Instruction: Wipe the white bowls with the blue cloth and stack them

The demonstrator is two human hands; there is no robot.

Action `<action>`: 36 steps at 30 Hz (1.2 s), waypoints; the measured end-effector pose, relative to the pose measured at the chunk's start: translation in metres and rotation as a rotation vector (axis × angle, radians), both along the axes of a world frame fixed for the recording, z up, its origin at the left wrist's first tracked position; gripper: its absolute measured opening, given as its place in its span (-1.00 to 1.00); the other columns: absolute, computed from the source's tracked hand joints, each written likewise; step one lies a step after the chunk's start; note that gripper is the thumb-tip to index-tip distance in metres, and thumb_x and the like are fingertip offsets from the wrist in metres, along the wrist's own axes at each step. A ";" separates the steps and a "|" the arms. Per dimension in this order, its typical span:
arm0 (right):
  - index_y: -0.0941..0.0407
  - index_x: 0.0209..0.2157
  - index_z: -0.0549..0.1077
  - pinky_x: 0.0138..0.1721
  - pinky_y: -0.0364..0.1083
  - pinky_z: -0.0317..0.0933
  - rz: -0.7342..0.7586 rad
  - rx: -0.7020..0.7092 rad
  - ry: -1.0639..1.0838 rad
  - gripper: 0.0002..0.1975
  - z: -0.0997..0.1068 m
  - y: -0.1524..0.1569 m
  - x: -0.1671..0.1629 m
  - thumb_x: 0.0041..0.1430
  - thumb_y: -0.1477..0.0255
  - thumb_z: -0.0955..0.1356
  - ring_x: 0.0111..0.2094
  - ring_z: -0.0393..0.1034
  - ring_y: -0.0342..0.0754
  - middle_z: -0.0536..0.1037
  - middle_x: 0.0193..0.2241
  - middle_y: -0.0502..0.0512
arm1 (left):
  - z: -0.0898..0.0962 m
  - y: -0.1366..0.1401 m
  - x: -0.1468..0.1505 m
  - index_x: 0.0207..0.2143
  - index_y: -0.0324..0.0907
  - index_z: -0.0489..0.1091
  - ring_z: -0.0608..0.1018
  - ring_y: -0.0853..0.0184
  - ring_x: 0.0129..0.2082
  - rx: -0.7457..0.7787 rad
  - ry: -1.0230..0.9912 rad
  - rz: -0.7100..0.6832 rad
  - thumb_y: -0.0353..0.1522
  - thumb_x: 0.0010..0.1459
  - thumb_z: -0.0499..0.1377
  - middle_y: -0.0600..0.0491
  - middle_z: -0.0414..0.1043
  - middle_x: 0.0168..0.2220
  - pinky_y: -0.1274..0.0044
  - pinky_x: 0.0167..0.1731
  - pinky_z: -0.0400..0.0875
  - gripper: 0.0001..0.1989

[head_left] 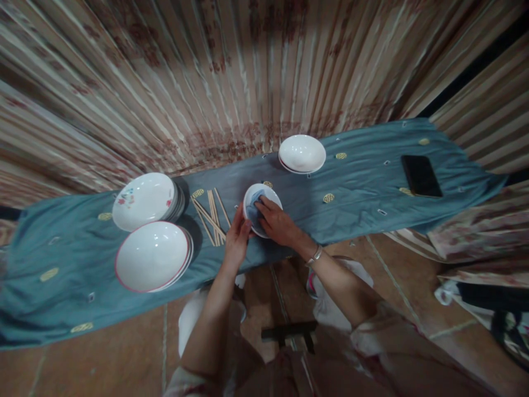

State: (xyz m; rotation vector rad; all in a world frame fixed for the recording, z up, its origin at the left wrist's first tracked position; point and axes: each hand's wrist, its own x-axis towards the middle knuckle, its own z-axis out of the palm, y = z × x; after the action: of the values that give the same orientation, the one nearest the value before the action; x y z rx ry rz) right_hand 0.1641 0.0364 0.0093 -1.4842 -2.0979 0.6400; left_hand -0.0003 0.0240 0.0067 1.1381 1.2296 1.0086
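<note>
My left hand [238,236] grips the left rim of a small white bowl [273,194], thumb near the edge. Inside that bowl my right hand [278,220] presses a light blue cloth [254,208] with its fingers. The bowl is tilted a little toward me at the table's front middle. Just left of my left hand lie several wooden chopsticks [212,218], some crossing each other. Behind the bowl and to the right, white bowls [302,153] are stacked.
A stack of flower-patterned plates [142,201] and a stack of red-rimmed bowls [152,258] stand at the left. A black phone [421,175] lies at the right on the blue-green tablecloth [359,193]. Pleated curtains [248,71] hang close behind the table.
</note>
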 end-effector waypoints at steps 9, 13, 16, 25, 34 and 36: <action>0.25 0.12 0.46 0.32 0.18 0.16 0.059 -0.020 -0.057 -0.61 0.004 -0.005 0.009 0.30 0.54 0.26 0.26 0.32 0.16 0.45 0.20 0.42 | -0.001 0.000 0.000 0.37 -0.03 0.19 0.56 0.08 0.07 -0.002 -0.014 0.000 0.14 0.08 0.24 -0.06 0.38 0.28 0.37 -0.17 0.64 -0.10; 0.20 -0.02 0.52 0.15 0.07 0.27 0.107 -0.097 -0.026 -0.72 0.009 -0.005 0.012 0.30 0.54 0.28 0.06 0.47 0.09 0.58 0.02 0.32 | -0.001 0.000 0.000 0.39 -0.01 0.16 0.53 0.05 0.13 0.017 -0.018 -0.021 0.11 0.12 0.22 -0.05 0.33 0.32 0.35 -0.13 0.64 -0.14; 0.18 -0.13 0.54 -0.03 -0.06 0.28 0.149 -0.155 0.070 -0.81 0.015 -0.004 0.013 0.29 0.54 0.31 -0.12 0.50 -0.01 0.62 -0.13 0.20 | -0.002 0.000 0.000 0.39 -0.02 0.16 0.54 0.06 0.12 0.021 -0.009 -0.024 0.11 0.14 0.21 -0.05 0.34 0.31 0.35 -0.13 0.64 -0.15; 0.19 -0.18 0.53 -0.26 -0.15 0.23 0.192 -0.302 0.345 -0.69 0.028 -0.008 0.015 0.21 0.22 0.43 -0.32 0.39 -0.09 0.58 -0.31 0.03 | -0.005 0.002 -0.001 0.33 -0.11 0.27 0.42 0.10 0.28 0.117 0.026 0.014 0.05 0.18 0.20 -0.07 0.36 0.30 0.33 0.22 0.40 -0.24; 0.20 0.10 0.42 0.13 0.06 0.30 0.100 -0.061 -0.006 -0.58 0.026 -0.025 -0.008 0.19 0.54 0.38 0.09 0.47 0.11 0.58 0.05 0.31 | -0.005 0.004 0.001 0.26 -0.10 0.35 0.26 0.11 0.39 0.191 0.063 0.025 -0.05 0.24 0.17 -0.08 0.35 0.30 0.29 0.37 0.16 -0.39; 0.19 0.10 0.44 0.11 0.06 0.31 0.094 -0.022 -0.053 -0.60 0.026 -0.026 -0.006 0.20 0.56 0.36 0.06 0.49 0.10 0.60 0.02 0.29 | -0.005 0.003 0.002 0.30 -0.09 0.28 0.33 0.07 0.34 0.150 0.021 0.032 0.00 0.23 0.16 -0.09 0.35 0.28 0.26 0.25 0.36 -0.32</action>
State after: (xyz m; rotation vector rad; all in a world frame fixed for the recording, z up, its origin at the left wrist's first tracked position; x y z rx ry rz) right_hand 0.1577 0.0106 0.0353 -1.4357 -2.2185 0.6680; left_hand 0.0017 0.0267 0.0022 1.2509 1.2080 1.1316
